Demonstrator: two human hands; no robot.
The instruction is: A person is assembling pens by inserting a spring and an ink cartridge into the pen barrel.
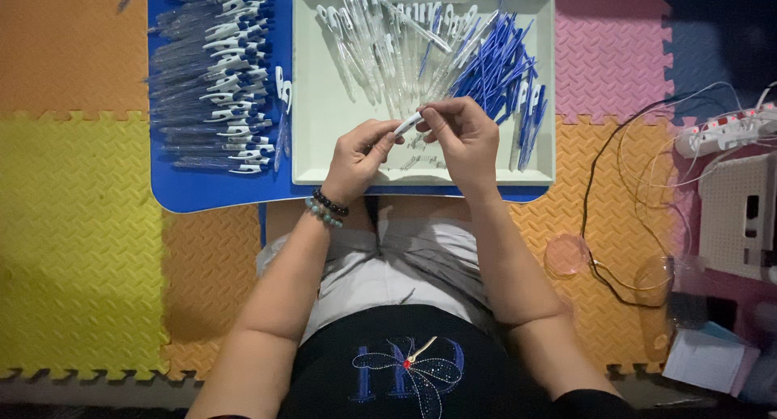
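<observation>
Head view, looking down over a floor of coloured foam mats (81, 225) with a low blue table (210, 188) set across the lap. On its left side, a large stack of finished pens (214, 75), clear barrels with white clips, which suggests a good share of the work is done. Pale green tray (324, 128) at centre holds what is left: a heap of clear barrels (380, 39) and a smaller pile of blue refills (494, 67) (roughly comparable in count, hard to tell). Left hand (356, 156) and right hand (465, 136) are both pinched closed on one pen (408, 124) over the tray's near half. Off right, well apart: white power strip (724, 132), loose cables (623, 217); nothing blocks the hands
</observation>
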